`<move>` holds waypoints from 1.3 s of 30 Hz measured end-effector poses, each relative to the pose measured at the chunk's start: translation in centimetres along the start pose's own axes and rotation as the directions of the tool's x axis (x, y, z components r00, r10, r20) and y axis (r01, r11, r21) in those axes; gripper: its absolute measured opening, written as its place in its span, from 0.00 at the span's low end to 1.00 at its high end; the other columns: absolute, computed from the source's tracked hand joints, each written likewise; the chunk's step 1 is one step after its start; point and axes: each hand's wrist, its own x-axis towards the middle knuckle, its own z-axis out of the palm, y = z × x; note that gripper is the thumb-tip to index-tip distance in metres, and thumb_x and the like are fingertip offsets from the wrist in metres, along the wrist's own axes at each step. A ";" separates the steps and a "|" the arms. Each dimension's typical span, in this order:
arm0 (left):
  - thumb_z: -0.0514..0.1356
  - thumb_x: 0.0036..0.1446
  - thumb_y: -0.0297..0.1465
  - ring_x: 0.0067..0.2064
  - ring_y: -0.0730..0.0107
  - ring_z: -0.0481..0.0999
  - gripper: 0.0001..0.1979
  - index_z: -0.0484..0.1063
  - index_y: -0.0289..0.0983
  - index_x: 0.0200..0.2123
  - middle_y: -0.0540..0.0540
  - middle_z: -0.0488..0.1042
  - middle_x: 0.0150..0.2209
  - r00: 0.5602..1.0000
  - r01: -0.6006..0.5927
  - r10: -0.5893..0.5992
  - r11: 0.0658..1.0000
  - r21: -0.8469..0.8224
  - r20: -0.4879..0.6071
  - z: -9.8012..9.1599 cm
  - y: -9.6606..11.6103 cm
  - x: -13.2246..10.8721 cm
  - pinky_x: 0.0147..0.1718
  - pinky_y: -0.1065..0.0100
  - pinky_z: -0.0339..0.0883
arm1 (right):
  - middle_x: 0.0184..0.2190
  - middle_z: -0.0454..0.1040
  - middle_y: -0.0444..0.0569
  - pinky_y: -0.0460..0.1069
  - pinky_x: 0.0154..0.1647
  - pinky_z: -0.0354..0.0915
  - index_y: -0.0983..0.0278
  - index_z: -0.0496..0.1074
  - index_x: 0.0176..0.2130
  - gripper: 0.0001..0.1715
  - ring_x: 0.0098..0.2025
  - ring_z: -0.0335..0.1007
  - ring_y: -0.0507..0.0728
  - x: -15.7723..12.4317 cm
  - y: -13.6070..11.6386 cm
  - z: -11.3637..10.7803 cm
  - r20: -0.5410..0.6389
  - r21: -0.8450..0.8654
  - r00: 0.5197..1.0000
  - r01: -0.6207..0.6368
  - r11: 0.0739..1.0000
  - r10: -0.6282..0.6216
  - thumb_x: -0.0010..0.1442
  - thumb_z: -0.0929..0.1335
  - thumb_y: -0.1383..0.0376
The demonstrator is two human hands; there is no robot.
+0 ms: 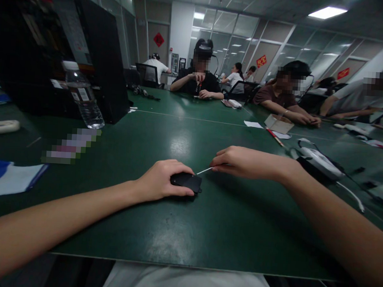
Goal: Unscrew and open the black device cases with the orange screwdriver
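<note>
My left hand point(166, 181) rests on the green table point(160, 228), its fingers and thumb wrapped round a small flat black device point(186, 182). To the right, my right hand point(234, 161) pinches a thin, light-coloured rod point(204, 171) between thumb and fingertips. The rod slants down to the left, and its tip meets the upper edge of the black device near my left fingertips. Whether the tip is in an opening there is too small to tell.
A water bottle point(84, 96) stands at the left by a black cabinet point(96, 51). At the right lie a white power strip point(320, 160) with cables and an open small box point(278, 123). Several people sit round the far side.
</note>
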 end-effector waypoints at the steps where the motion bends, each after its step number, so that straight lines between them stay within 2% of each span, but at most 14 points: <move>1: 0.71 0.55 0.43 0.45 0.61 0.79 0.22 0.78 0.37 0.48 0.44 0.81 0.44 1.000 0.000 0.000 1.000 -0.001 -0.004 0.0 0.0 0.0 0.46 0.64 0.68 | 0.36 0.77 0.51 0.49 0.39 0.58 0.65 0.76 0.41 0.21 0.36 0.70 0.55 0.0 0.1 0.0 -0.005 0.002 1.000 -0.002 1.000 0.002 0.73 0.59 0.58; 13: 0.72 0.54 0.43 0.45 0.60 0.79 0.22 0.78 0.36 0.48 0.43 0.81 0.44 1.000 0.010 -0.010 1.000 0.000 -0.007 0.0 0.0 0.0 0.45 0.64 0.68 | 0.34 0.76 0.50 0.48 0.37 0.57 0.65 0.75 0.39 0.20 0.34 0.68 0.54 0.0 -0.1 0.1 0.003 0.000 1.000 -0.008 1.000 0.008 0.73 0.59 0.60; 24: 0.72 0.54 0.43 0.44 0.60 0.79 0.23 0.78 0.35 0.48 0.43 0.81 0.44 1.000 0.012 -0.012 1.000 0.002 -0.004 -0.1 0.0 0.1 0.45 0.64 0.68 | 0.36 0.77 0.51 0.48 0.38 0.58 0.64 0.76 0.41 0.18 0.36 0.71 0.55 0.0 -0.3 0.2 0.003 -0.026 1.000 -0.011 1.000 0.011 0.73 0.60 0.62; 28: 0.72 0.54 0.43 0.44 0.60 0.79 0.23 0.78 0.36 0.48 0.43 0.81 0.44 1.000 0.017 -0.017 1.000 0.010 0.007 -0.1 -0.1 0.1 0.44 0.64 0.68 | 0.36 0.77 0.51 0.48 0.37 0.57 0.63 0.76 0.42 0.18 0.36 0.71 0.55 0.1 -0.7 0.3 -0.004 -0.068 1.000 -0.008 0.998 0.008 0.73 0.59 0.61; 33: 0.71 0.54 0.45 0.45 0.59 0.79 0.26 0.78 0.35 0.50 0.41 0.81 0.44 0.999 0.044 -0.045 0.998 0.043 0.015 -0.1 -0.1 0.1 0.45 0.64 0.68 | 0.34 0.77 0.51 0.49 0.35 0.54 0.64 0.75 0.40 0.17 0.34 0.71 0.55 0.7 -1.7 0.6 -0.073 -0.166 0.997 -0.020 0.986 0.008 0.73 0.60 0.61; 36: 0.71 0.54 0.44 0.46 0.58 0.80 0.28 0.77 0.34 0.53 0.40 0.81 0.47 0.998 0.049 -0.050 0.998 0.031 0.049 -0.7 -0.2 0.1 0.46 0.64 0.69 | 0.32 0.78 0.50 0.49 0.33 0.52 0.64 0.74 0.39 0.16 0.31 0.70 0.54 1.2 -2.5 1.0 -0.083 -0.181 0.997 -0.018 0.983 0.003 0.72 0.60 0.63; 39: 0.71 0.54 0.42 0.50 0.57 0.80 0.31 0.74 0.35 0.58 0.39 0.80 0.52 0.991 0.031 -0.028 0.999 -0.019 0.133 -2.4 -0.7 0.2 0.49 0.65 0.69 | 0.30 0.77 0.50 0.49 0.32 0.50 0.65 0.74 0.40 0.14 0.29 0.69 0.54 1.6 -3.0 1.5 -0.106 -0.188 0.994 -0.032 0.982 0.012 0.70 0.61 0.65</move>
